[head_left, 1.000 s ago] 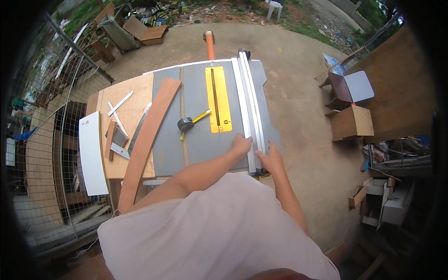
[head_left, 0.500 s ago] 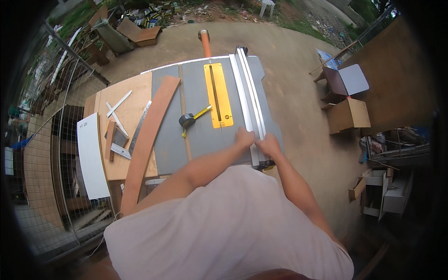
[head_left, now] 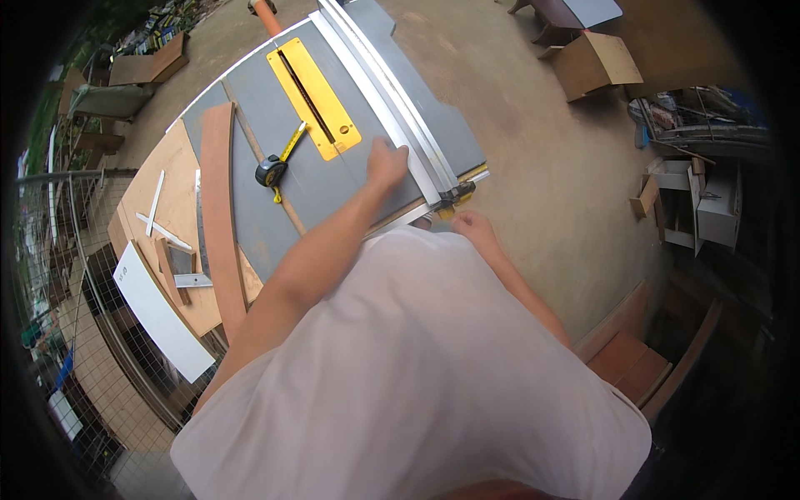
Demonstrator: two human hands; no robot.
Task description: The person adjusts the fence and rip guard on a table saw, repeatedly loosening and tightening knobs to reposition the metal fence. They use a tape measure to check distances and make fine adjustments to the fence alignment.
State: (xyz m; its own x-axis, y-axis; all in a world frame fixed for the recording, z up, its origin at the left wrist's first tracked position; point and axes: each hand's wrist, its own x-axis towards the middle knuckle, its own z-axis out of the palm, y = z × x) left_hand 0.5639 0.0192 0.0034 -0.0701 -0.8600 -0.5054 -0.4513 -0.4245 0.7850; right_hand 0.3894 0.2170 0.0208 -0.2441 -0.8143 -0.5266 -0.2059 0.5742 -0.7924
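My left hand (head_left: 388, 165) is closed against the white strip (head_left: 367, 79) of the long metal fence on the grey saw table (head_left: 225, 208). My right hand (head_left: 472, 225) is curled beside the fence's front clamp (head_left: 457, 193); what it holds, if anything, is too small to make out. Left of my left hand lie the yellow slotted insert plate (head_left: 333, 108) and a black tape measure (head_left: 272, 170) with some yellow blade out. A long reddish board (head_left: 223, 208) lies further left, partly hidden by my forearm.
Plywood (head_left: 162, 150) bearing narrow strips and a square (head_left: 190, 280) extends left, with a white board (head_left: 162, 312) beside a wire fence (head_left: 71, 275). Wooden furniture (head_left: 596, 67) stands at the right back, white cabinet pieces (head_left: 717, 208) at the right, brown boards (head_left: 633, 367) at the lower right.
My view has turned, shifting the table up and left in the picture. My right hand has left the fence rail for its front end; my left hand stays at the white strip.
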